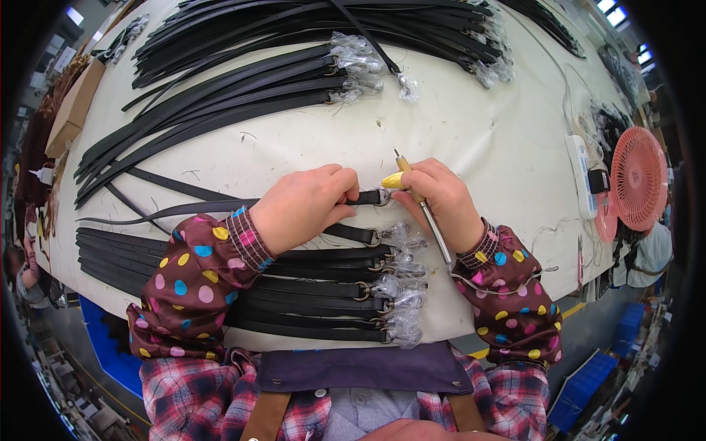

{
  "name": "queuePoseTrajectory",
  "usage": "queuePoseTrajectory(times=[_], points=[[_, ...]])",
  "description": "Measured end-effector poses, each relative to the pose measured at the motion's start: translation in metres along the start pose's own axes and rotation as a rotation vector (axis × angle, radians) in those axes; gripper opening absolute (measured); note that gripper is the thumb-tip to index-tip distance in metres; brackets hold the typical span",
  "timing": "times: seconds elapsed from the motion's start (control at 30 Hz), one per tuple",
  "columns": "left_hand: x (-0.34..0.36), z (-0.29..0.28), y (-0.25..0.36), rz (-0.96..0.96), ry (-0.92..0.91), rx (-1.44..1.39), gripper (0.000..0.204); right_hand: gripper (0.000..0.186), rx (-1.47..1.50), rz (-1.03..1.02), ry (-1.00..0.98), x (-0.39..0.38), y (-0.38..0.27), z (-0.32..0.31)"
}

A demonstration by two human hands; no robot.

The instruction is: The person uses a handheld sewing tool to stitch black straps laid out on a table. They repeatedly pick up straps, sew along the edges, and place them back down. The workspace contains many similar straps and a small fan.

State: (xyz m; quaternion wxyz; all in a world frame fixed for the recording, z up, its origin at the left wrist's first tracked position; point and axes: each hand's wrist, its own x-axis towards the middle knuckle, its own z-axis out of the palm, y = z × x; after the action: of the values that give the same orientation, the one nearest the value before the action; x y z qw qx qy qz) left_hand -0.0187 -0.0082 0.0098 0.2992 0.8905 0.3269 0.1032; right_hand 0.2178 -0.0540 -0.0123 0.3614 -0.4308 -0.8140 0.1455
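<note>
A black belt [213, 208] lies across the table in front of me, its metal buckle [384, 195] partly wrapped in clear plastic. My left hand [305, 206] pinches the strap just left of the buckle. In my right hand [441, 198] is a slim, pen-shaped soldering iron [435, 234], its thin tip pointing up and away from the belt. One right finger wears a yellow finger cover [392, 180]. The right fingertips are close to the buckle's plastic; whether they grip it cannot be made out. Nearer to me lies a row of black belts [316, 289] with plastic-wrapped buckles.
More black belts [220, 88] are heaped on the far side of the white table [309, 147]. A pink fan [638, 176] and a white power strip [581, 176] stand at the right. A cord [507, 292] crosses my right sleeve. A cardboard box [76, 110] sits far left.
</note>
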Motion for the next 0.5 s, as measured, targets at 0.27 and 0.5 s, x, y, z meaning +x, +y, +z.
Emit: queuePoseTrajectory(times=[0.27,0.5], points=[[0.009,0.011,0.0,-0.065,0.058,-0.166,0.024,0.018,0.133,0.1,0.042,-0.002,-0.001,0.002],[0.01,0.01,-0.001,-0.072,0.063,-0.284,0.017,0.023,0.402,0.138,0.044,-0.003,-0.007,0.002]])
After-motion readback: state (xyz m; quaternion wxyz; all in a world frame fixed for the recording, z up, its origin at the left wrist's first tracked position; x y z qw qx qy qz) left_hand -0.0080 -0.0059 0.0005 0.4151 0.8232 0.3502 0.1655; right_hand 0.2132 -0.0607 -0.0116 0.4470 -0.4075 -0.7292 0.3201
